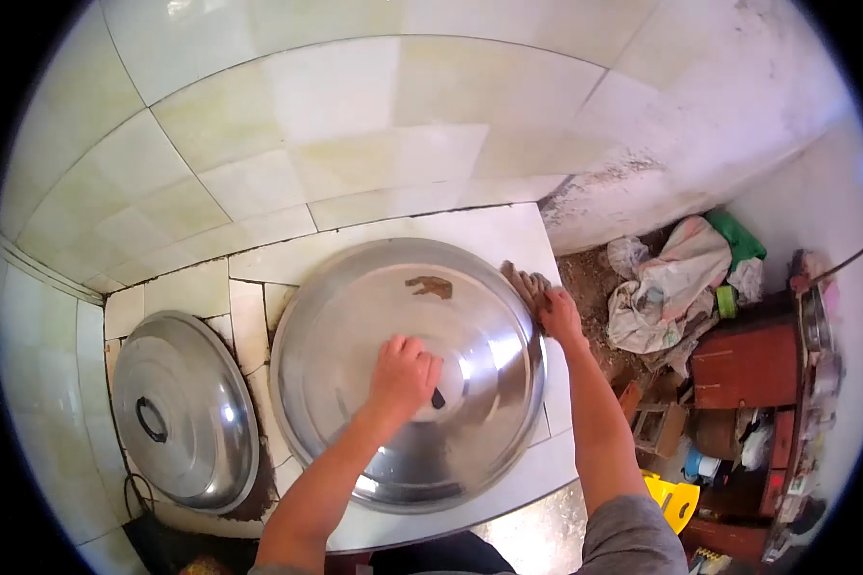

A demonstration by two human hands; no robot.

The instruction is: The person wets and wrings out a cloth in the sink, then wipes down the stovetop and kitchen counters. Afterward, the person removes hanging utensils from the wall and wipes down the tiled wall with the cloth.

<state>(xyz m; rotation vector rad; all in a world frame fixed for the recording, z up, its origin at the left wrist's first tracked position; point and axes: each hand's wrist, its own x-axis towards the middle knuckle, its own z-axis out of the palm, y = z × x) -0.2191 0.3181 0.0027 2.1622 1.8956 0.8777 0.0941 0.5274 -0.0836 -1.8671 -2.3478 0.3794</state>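
Observation:
A large round metal lid (355, 311) lies on the white tiled counter in front of me. My left hand (406, 376) is closed around the black handle (438, 399) at its middle, and only the handle's end shows. At the right rim, my right hand (561, 314) grips a brownish-grey cloth (524, 285) and presses it against the edge. A brown patch (429, 287) shows near the top of the shiny surface; whether it is a stain or a reflection I cannot tell.
A smaller metal lid (192, 402) with a black handle sits on the left of the tiled counter (489, 225). Tiled walls stand behind and to the left. On the right, lower down, are white sacks (666, 292), a red-brown cabinet (743, 367) and a yellow plastic item (676, 500).

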